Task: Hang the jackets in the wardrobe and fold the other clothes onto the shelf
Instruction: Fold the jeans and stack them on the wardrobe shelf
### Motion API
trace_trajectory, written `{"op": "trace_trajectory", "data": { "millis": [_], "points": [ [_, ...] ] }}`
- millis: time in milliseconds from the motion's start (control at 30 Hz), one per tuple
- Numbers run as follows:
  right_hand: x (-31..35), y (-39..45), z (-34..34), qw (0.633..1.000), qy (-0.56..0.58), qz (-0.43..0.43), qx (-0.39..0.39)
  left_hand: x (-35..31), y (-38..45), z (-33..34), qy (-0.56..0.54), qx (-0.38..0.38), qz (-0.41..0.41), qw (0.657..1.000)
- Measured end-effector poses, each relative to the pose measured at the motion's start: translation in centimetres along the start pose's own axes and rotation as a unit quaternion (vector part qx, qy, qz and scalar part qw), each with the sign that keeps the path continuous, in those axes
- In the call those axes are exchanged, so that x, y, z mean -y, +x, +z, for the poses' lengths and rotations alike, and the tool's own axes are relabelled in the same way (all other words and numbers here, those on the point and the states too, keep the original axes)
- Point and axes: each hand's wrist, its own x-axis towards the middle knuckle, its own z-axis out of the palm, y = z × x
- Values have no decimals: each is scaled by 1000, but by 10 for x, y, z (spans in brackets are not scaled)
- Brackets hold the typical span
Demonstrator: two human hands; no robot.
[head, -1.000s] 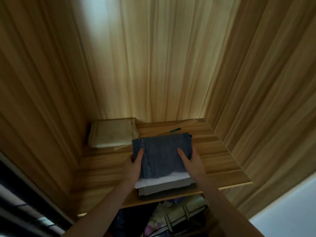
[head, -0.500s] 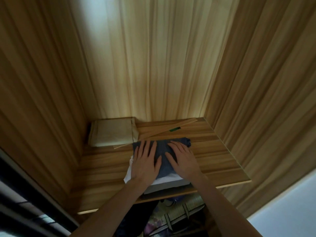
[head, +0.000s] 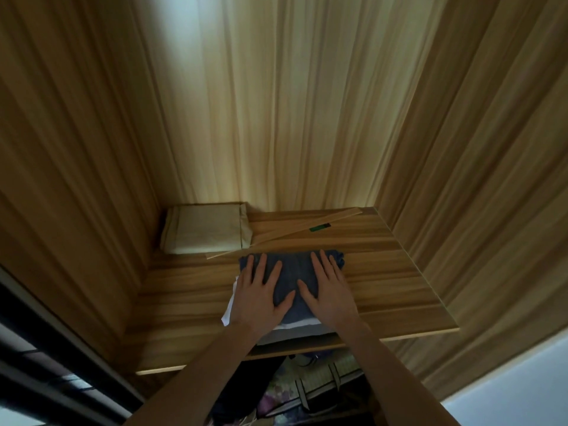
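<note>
Jeans (head: 292, 272) pressed flat on shelf (head: 384, 287).

Left hand (head: 256, 298) and right hand (head: 330, 292) flat on folded blue garment (head: 293, 275), white clothes (head: 233, 305) beneath, wooden shelf (head: 399, 290)

Wooden strip (head: 282, 233) with green label (head: 319, 227)

The one head camera is looking forward and down, close over the wardrobe shelf (head: 399, 272).
</note>
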Motion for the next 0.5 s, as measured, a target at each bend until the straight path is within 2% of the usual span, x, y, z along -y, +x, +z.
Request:
{"op": "trace_trajectory", "data": {
  "millis": [267,500],
  "points": [
    [1,3,-4,1000,0,7,-5,-4,0,-7,-1,-10,5,1000],
    [19,-7,-34,999,-32,-14,-13,-5,-11,-47,4,-4,16,1000]
  ]
}}
